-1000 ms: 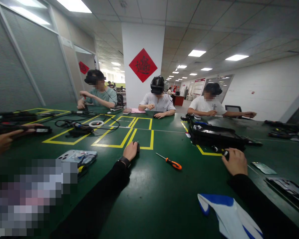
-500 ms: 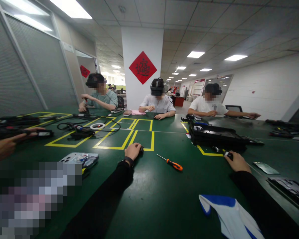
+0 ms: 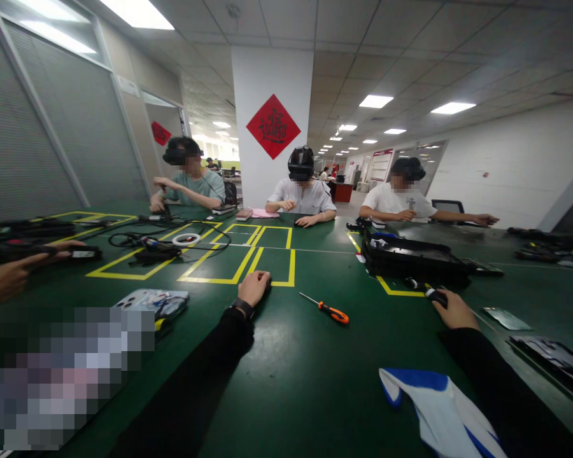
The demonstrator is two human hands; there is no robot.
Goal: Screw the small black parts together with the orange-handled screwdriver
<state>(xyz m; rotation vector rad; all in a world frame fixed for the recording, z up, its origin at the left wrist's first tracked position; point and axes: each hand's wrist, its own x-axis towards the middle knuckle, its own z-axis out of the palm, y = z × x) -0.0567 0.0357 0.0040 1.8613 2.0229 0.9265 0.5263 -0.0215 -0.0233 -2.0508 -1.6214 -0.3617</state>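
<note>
My left hand [image 3: 254, 289] rests on the green table [image 3: 286, 369], its fingers curled over a small black object [image 3: 268, 284] that is mostly hidden. Further right, my right hand [image 3: 456, 310] closes around a short black tool [image 3: 435, 294] with a light band. Its kind I cannot make out. The tool points toward a small black and silver piece [image 3: 413, 284] near a yellow tape corner. Between my hands lies a screwdriver [image 3: 334, 313] with an orange and black handle, its tip toward the upper left. Touched by neither hand, a blue and white cloth [image 3: 437, 407] lies in front.
A stack of black plastic trays [image 3: 415, 257] stands beyond my right hand. Black cables [image 3: 138, 242] and a white ring [image 3: 186, 240] lie at left. A co-worker's hand [image 3: 26, 270] reaches in there. Three people sit across the table. Flat panels [image 3: 554, 366] lie at right.
The view has shifted slightly. A little more of the black tool shows at my right hand's fingertips. My left hand and the screwdriver stay in place.
</note>
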